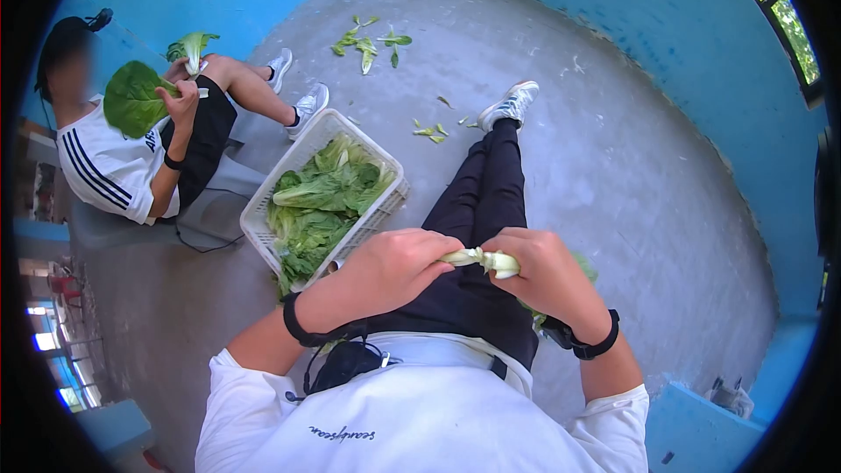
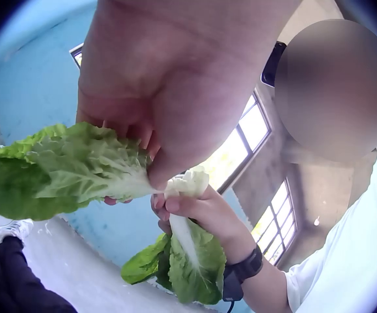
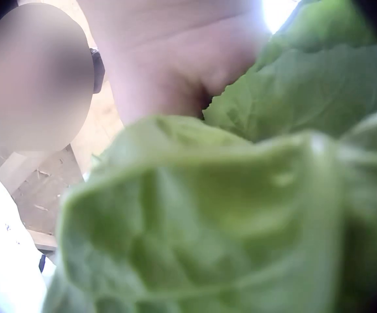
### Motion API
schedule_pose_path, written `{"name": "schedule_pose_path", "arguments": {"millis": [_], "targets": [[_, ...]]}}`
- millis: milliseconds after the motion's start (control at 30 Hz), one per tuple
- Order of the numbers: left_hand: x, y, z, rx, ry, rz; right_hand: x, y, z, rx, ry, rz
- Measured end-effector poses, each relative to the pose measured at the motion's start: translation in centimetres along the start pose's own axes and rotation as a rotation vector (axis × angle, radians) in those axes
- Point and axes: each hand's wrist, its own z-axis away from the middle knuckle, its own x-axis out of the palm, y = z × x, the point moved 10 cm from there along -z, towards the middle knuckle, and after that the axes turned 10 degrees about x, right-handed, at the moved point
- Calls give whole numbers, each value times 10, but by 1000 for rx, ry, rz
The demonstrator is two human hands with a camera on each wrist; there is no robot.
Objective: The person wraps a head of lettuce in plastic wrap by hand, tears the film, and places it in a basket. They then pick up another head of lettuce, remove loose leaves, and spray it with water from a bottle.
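Note:
Between the two hands, pale stem ends of leafy greens (image 1: 473, 256) meet in the head view. My left hand (image 1: 399, 267) pinches one part by its stem, and in the left wrist view its leaves (image 2: 64, 173) spread to the left from under the hand (image 2: 175, 85). The right hand (image 1: 543, 267) grips the other part around the pale base; green leaves (image 2: 198, 261) hang below it in the left wrist view. Large blurred leaves (image 3: 208, 222) cover much of the right wrist view and hide the fingers of the right hand (image 3: 175, 59).
A white plastic crate (image 1: 399, 177) full of greens (image 1: 328, 197) stands on the floor left of my legs. Behind it another person (image 1: 105, 158) sits on a stool, holding leaves (image 1: 136, 101). Loose leaves (image 1: 366, 52) and small scraps (image 1: 429, 133) lie on the floor ahead.

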Motion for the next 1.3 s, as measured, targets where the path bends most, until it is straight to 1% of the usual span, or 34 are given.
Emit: {"name": "schedule_pose_path", "arguments": {"millis": [33, 100, 133, 200, 233, 333, 367, 433, 467, 500, 533, 600, 633, 733, 833, 933, 1067, 1167, 1267, 1300], "targets": [[0, 0, 2, 5, 4, -11, 1, -1, 1, -31, -2, 0], [1, -4, 6, 13, 11, -31, 2, 2, 2, -18, -42, 48], [-1, -13, 9, -36, -9, -70, 1, 5, 3, -10, -62, 72], [-11, -35, 18, -134, -50, -145, -14, 21, 8, 34, -19, 27], [-16, -43, 23, -173, -46, -124, -20, 29, 10, 56, 0, 4], [-23, -53, 24, -293, 59, 111, -21, 62, 15, 208, -85, -505], [-17, -56, 23, -263, 91, 256, -19, 65, 17, 187, -105, -668], [-1, -64, 23, -203, 150, 549, -8, 72, 14, 111, -71, -994], [8, -66, 24, -325, 135, 740, -3, 71, 13, 72, -53, -1159], [15, -60, 25, -450, 119, 929, -2, 60, 11, 33, -51, -1172], [25, -57, 27, -575, 101, 1115, 3, 57, 10, 108, -63, -1183], [34, -54, 25, -537, 182, 1271, 10, 55, 11, 254, -86, -1200], [37, -55, 25, -517, 223, 1348, 14, 59, 9, 258, -104, -1147], [44, -58, 25, -504, 232, 1421, 25, 58, 2, 221, -162, -1200], [44, -59, 22, -549, 309, 1413, 30, 55, -3, 300, -119, -1077], [39, -56, 17, -467, 211, 1104, 30, 48, -6, 261, -81, -929], [45, -59, 15, -496, 207, 1128, 40, 61, -7, 261, -107, -1152], [47, -56, 15, -508, 242, 1117, 43, 61, -7, 273, -87, -1180], [49, -58, 16, -517, 270, 1104, 35, 62, -6, 325, 30, -1004], [50, -62, 17, -511, 283, 1092, 35, 61, -6, 322, 45, -980]]}}
